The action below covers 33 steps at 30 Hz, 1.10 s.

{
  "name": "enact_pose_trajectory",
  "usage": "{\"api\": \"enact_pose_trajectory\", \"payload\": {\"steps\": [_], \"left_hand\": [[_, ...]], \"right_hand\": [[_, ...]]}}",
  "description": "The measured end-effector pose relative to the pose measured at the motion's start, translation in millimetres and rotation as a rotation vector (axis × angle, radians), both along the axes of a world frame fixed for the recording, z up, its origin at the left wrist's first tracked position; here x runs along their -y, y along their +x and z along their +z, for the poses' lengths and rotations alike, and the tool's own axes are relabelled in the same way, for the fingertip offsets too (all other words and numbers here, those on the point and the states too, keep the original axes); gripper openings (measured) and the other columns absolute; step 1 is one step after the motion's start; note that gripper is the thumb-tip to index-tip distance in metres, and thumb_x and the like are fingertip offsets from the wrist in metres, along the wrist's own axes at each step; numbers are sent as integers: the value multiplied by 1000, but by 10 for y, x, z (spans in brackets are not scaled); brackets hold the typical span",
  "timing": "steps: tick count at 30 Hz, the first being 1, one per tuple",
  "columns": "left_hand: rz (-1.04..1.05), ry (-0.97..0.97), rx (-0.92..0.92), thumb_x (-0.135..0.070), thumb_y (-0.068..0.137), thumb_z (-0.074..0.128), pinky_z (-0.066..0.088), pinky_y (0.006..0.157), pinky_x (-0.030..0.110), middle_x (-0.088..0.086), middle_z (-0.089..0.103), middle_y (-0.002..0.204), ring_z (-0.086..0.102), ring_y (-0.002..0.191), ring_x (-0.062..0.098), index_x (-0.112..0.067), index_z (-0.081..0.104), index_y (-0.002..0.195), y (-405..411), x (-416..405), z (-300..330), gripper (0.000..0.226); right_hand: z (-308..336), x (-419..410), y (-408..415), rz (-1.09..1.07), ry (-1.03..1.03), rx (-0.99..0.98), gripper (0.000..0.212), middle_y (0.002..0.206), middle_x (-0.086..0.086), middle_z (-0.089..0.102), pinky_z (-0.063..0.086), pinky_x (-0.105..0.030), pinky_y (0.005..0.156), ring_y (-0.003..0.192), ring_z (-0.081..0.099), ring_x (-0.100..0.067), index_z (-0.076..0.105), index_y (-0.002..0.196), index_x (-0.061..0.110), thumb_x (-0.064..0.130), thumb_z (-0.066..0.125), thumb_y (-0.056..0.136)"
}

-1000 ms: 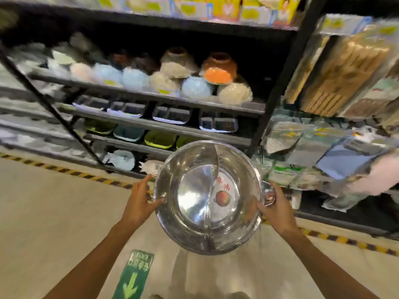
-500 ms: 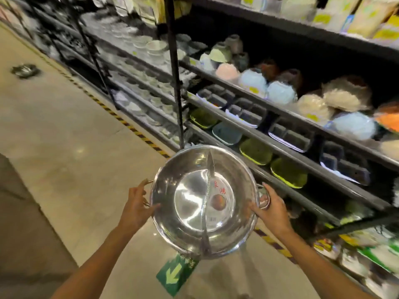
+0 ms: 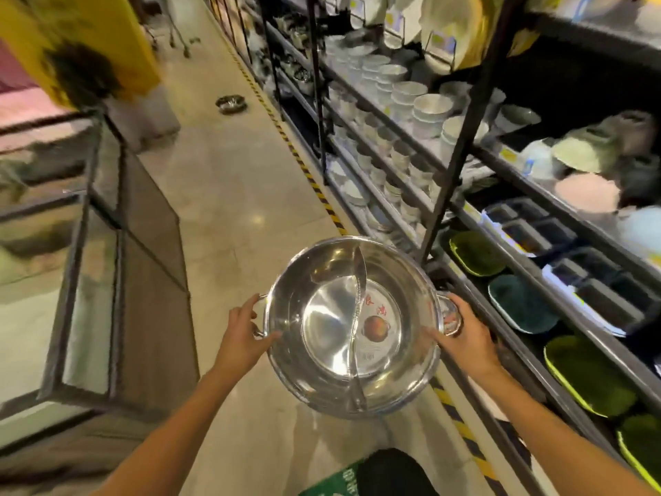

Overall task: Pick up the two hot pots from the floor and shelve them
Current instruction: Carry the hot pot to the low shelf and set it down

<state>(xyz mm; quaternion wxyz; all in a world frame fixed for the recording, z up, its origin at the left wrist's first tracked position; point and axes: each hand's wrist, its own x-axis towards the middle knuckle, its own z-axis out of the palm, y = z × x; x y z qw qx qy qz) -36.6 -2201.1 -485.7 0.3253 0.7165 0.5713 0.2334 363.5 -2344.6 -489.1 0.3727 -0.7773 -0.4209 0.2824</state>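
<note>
I hold a shiny steel hot pot (image 3: 332,316) with a curved divider and a round label inside, level in front of me above the aisle floor. My left hand (image 3: 243,334) grips its left handle and rim. My right hand (image 3: 465,338) grips the right handle. A second steel hot pot (image 3: 231,103) sits on the floor far down the aisle, close to the striped tape line.
A tall black shelf rack (image 3: 461,137) runs along the right, loaded with stacked bowls, dark trays and green and teal plates (image 3: 522,302). Yellow-black tape (image 3: 314,184) marks the floor beside it. A metal-framed glass display (image 3: 89,252) stands at the left. A green floor sign (image 3: 332,485) lies below.
My view has swung left, from facing the shelves to looking down the aisle. The far hot pot on the floor now sits nearer the middle. Both hands keep the same grip.
</note>
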Motion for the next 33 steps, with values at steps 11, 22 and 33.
{"api": "enact_pose_trajectory", "payload": {"steps": [11,22,33], "left_hand": [[261,23,-30,-34,68,87,48,66,16,5,45,112,59,79,17,-26,42,142,-32,-1604,156,88],[332,-20,39,-43,68,84,43,63,4,1,46,107,56,74,7,-33,39,142,-795,-4008,-195,87],[326,11,78,-46,70,82,45,68,18,-4,44,108,53,81,11,-43,39,136,-1356,-6817,-112,79]], "right_hand": [[-124,-2693,156,231,-12,-37,81,110,13,62,52,-30,81,97,60,-7,43,140,42,45,86,71],[-177,-5421,-554,293,-34,1,75,90,17,64,45,-5,61,82,62,9,42,127,65,36,85,73],[-137,-8131,-1144,289,-9,-10,78,119,11,65,51,-35,96,108,62,-11,43,142,39,41,83,75]]}}
